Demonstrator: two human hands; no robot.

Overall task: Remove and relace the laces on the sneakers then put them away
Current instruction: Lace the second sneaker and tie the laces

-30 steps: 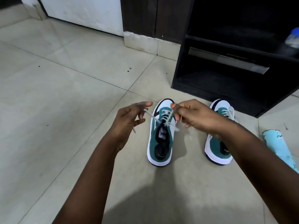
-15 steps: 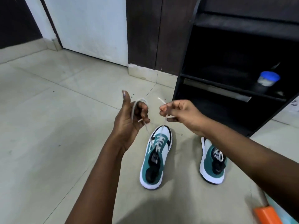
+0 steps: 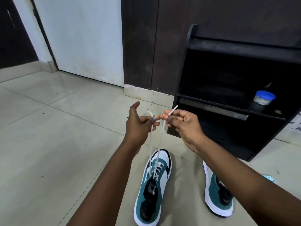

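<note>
**Q:** Between the two raised hands, what is being held?

**A:** Both free ends of a white shoelace (image 3: 151,141). The right hand (image 3: 184,126) has its fingers curled, with thumb and forefinger pinched together on one end, whose stiff tip pokes up and to the right past the fingertips. The left hand (image 3: 138,123) has its thumb sticking straight up while its other fingers curl inward; the second end loops over those curled fingers and seems caught under them. The fingertips of the two hands nearly meet.

**Q:** Where does the lace go from there?

**A:** Two strands drop straight down from the fingers to the left sneaker (image 3: 152,188), a teal, white and black shoe standing upright on the tiled floor (image 3: 48,144) directly below the hands. The lace is already crossed through the eyelets nearer the toe.

**Q:** And the other shoe?

**A:** The right sneaker (image 3: 218,198), in the same colours, stands on the floor below and to the right of the right hand's fingers, partly hidden by the right forearm. I cannot tell how its laces lie.

**Q:** What lies beyond the fingers?

**A:** A black shoe rack (image 3: 228,95) stands just behind the right hand. A small clear tub with a blue lid (image 3: 264,97) rests on one shelf. Beyond the left fingers there is a pale door (image 3: 81,38) beside a dark wood panel (image 3: 138,43).
</note>
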